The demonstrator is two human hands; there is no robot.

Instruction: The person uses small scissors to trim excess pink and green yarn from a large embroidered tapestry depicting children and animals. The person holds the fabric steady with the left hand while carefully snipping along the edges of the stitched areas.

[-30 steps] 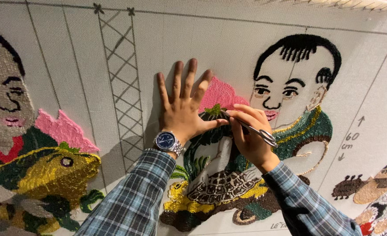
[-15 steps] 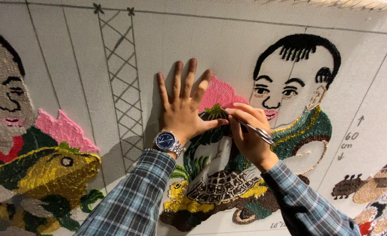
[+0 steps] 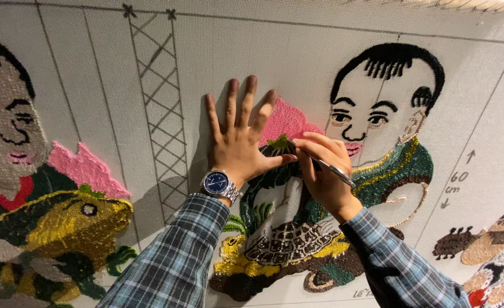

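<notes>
our left hand (image 3: 237,145) lies open, flat on the stretched canvas (image 3: 297,63) beside the pink patch (image 3: 286,121). right hand (image 3: 323,171) pinches a thin metal tool (image 3: 331,168), tip at the green stitches (image 3: 280,142). tool looks light, stiff, slippery; we'd grip mid-shaft.

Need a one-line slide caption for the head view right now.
Left hand pressed flat on a beaded canvas while the right hand works a thin metal tool at the green patch.
</notes>
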